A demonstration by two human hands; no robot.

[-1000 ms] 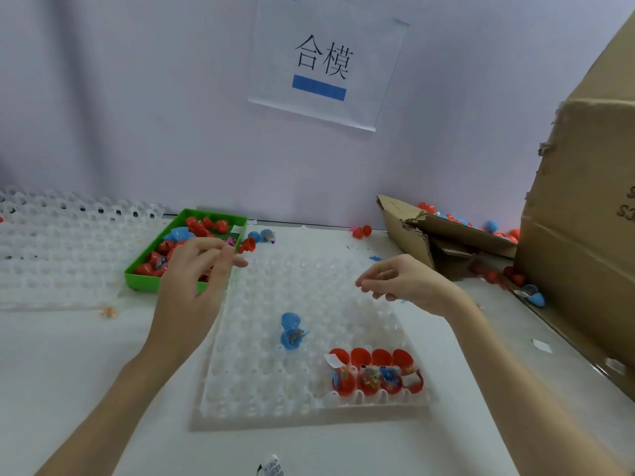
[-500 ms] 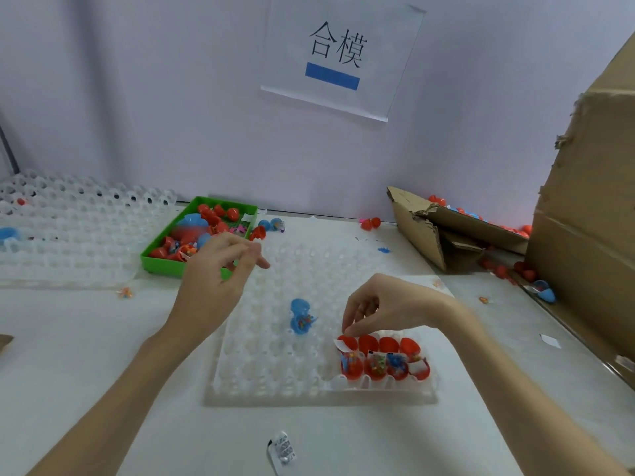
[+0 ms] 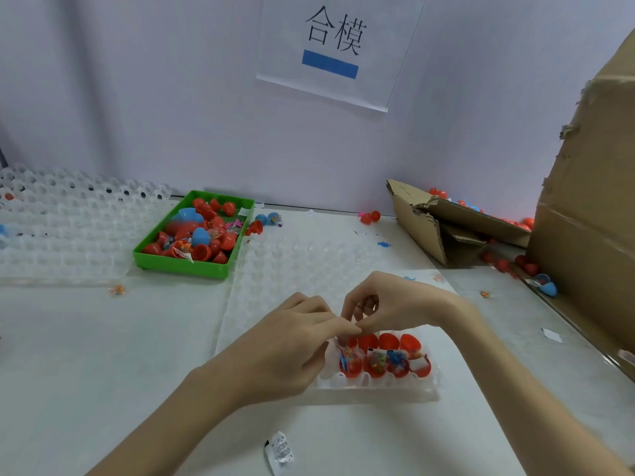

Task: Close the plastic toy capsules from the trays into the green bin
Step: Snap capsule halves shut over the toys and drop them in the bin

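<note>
A green bin [image 3: 192, 266] of closed capsules sits far left on the bench [image 3: 103, 338]. The left hand [image 3: 288, 352] and right hand [image 3: 388, 304] meet fingertip to fingertip over the tray [image 3: 275, 269]; whether either grip holds anything cannot be told. Open red capsules [image 3: 385, 359] sit in the tray's near row.

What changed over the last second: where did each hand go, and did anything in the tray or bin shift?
The left hand came away from beside the green bin, toward the person. The right hand dropped to the red capsules at the clear tray's near edge. Their fingertips now meet above the leftmost capsule; what they pinch is unclear. The blue capsule is now hidden behind the left hand. Bin contents and the red capsules look unchanged.
</note>
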